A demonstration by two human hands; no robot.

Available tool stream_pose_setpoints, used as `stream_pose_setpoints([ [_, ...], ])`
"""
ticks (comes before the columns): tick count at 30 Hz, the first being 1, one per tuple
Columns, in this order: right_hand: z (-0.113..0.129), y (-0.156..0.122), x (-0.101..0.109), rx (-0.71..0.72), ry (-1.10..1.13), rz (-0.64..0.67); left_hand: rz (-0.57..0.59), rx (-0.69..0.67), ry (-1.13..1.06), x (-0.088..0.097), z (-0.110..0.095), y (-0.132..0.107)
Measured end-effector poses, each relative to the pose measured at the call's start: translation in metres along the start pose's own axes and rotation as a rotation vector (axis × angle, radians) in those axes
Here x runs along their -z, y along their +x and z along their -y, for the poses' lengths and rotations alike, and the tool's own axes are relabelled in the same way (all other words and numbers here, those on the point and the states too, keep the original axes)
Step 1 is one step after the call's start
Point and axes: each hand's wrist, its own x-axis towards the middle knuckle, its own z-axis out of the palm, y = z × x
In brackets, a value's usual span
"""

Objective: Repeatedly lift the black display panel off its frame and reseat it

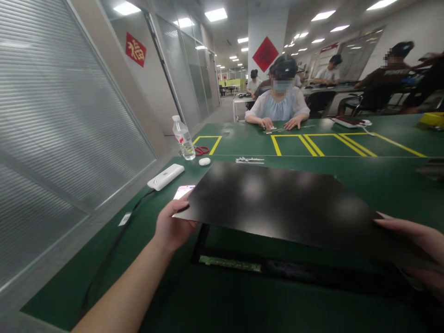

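Both my hands hold a thin, glossy black panel point(270, 199) a little above the green table, its surface reflecting the ceiling lights. My left hand point(176, 224) pinches the near left corner, thumb on top and fingers beneath. At the right edge of the view, my right hand point(416, 236) grips the panel's right side, also with the thumb above; its lower fingers are partly hidden. Under the panel lies a dark frame point(305, 273) with a green circuit strip point(231, 263) along its near side. The panel hides the frame's far part.
Left of the panel are a white power bank point(166, 177) with a black cable, a phone point(183, 191), a white earbud case point(204, 161), a water bottle point(184, 141) and red-handled scissors point(201, 150). Small white strips point(249, 160) lie beyond it. Across the table point(236, 143) sits a co-worker point(279, 104).
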Motion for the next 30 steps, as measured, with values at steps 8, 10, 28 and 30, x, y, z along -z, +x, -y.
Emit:
stream_pose_setpoints([
  [8, -0.007, 0.020, 0.012, 0.063, 0.125, 0.016, -0.033, -0.039, 0.100, -0.003, -0.009, -0.012],
  [10, -0.008, 0.022, 0.014, 0.123, 0.137, -0.083, -0.048, -0.038, 0.113, -0.005, -0.006, -0.012],
  [28, -0.008, 0.015, 0.007, 0.288, -0.228, -0.350, 0.029, 0.004, 0.209, -0.014, 0.019, -0.006],
  [30, -0.006, 0.012, 0.005, 0.276, -0.301, -0.375, 0.019, 0.023, 0.216, -0.013, 0.020, -0.005],
])
